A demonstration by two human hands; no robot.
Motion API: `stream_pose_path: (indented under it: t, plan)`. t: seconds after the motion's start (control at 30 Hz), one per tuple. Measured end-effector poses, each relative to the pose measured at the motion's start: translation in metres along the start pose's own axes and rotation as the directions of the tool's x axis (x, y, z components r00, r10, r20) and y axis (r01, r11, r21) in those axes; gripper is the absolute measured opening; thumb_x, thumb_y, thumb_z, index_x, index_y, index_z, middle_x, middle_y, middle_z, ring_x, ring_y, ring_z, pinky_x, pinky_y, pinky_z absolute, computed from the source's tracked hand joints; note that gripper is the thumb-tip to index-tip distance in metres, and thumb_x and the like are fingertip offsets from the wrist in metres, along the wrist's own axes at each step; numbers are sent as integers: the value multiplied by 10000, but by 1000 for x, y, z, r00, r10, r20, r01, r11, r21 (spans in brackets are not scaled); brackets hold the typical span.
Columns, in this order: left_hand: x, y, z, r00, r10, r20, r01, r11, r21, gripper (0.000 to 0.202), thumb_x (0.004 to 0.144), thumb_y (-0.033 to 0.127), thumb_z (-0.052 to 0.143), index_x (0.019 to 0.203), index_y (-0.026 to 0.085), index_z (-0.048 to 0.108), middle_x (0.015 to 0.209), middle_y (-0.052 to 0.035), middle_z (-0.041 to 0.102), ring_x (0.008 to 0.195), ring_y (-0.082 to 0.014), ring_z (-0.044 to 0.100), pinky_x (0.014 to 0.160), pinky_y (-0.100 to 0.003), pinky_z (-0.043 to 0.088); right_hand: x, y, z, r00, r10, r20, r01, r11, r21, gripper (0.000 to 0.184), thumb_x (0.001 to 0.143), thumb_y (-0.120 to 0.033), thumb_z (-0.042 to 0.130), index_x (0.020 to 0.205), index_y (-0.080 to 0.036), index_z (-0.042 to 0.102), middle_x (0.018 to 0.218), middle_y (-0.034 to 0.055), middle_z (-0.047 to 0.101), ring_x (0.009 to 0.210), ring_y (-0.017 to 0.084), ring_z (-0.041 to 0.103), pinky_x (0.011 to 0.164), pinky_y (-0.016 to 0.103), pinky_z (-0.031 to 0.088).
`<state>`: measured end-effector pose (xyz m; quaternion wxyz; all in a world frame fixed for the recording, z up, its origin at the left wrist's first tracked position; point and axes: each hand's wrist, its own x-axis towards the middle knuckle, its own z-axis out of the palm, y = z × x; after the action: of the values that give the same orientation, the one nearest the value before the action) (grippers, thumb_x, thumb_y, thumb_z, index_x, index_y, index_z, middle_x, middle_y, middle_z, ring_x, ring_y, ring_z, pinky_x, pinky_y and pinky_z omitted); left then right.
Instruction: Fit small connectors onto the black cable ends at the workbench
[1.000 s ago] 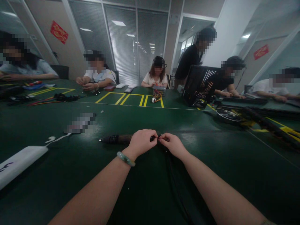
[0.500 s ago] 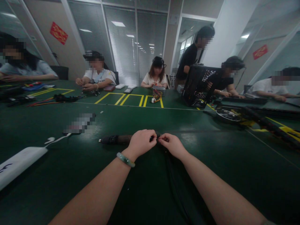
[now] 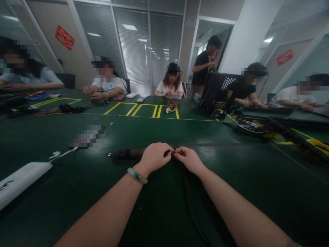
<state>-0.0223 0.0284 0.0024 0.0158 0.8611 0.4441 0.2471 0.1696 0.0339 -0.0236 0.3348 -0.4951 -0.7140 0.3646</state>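
A dark, round-bodied electric screwdriver (image 3: 128, 154) lies sideways on the green table, its metal tip pointing left. My left hand (image 3: 155, 155) is closed over its rear end, thumb and fingers pinched at a small part with a brassy glint. Close beside it, my right hand (image 3: 189, 159) is closed too, its fingertips pinching the end of a black cable (image 3: 189, 195). That cable runs from under the right fingers toward me across the table. The fingertips of both hands almost meet; the exact join between them is too small and dark to make out.
To the left are a white power strip (image 3: 24, 181) and a blurred-out phone-like item (image 3: 88, 136). Farther off stand a black computer case (image 3: 218, 94) and a power supply with coloured wires (image 3: 174, 100). A metal bowl (image 3: 249, 127) sits right. Several people work around the table.
My hands stay almost in place, with only slight finger movement at the join. The standing person at the back has shifted left and raised a hand.
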Motion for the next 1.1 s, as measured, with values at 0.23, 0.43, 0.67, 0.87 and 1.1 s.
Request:
stream_pose_path:
  t: [0.23,0.43,0.67,0.87,1.1]
  plan:
    - [0,-1,1,1000,10,-4,-11,1000,-3,220,862,276,509,999,265,680,984,7,683,905,-183,611,858,-337,460,0,1,1,1000,5,3,-5,1000,-14,194,822,-359,592,883,-190,667,796,2,686,696,145,618,600,227,446]
    - [0,1,1,999,-10,-35,10,1000,7,251,854,264,498,1001,258,703,1025,-1,688,947,-187,611,918,-344,453,-1,-3,6,998,-12,-62,2,988,-157,230,840,-421,572,853,-212,669,761,-5,661,661,147,602,577,244,436]
    - [-1,8,-3,998,-56,-30,56,998,-4,267,858,247,474,961,267,719,1081,-4,677,998,-201,607,917,-369,458,-5,-10,15,963,-149,-226,64,937,-344,138,834,-327,592,829,-205,655,979,41,523,739,145,560,669,289,460]
    - [-1,8,-4,996,-49,-73,48,999,-16,273,844,209,468,939,249,720,1060,-20,684,1017,-211,604,947,-389,440,-1,-10,21,962,-222,-156,148,910,-386,45,866,-186,528,849,-188,570,1034,58,524,893,168,550,800,318,451]
    - [-1,9,-13,984,39,-173,-46,998,-38,374,833,125,456,1143,238,631,1166,-25,643,1122,-201,552,1098,-452,285,-3,-20,17,969,-190,-157,108,899,-424,19,865,-200,542,855,-195,558,922,40,557,869,178,536,811,307,421]
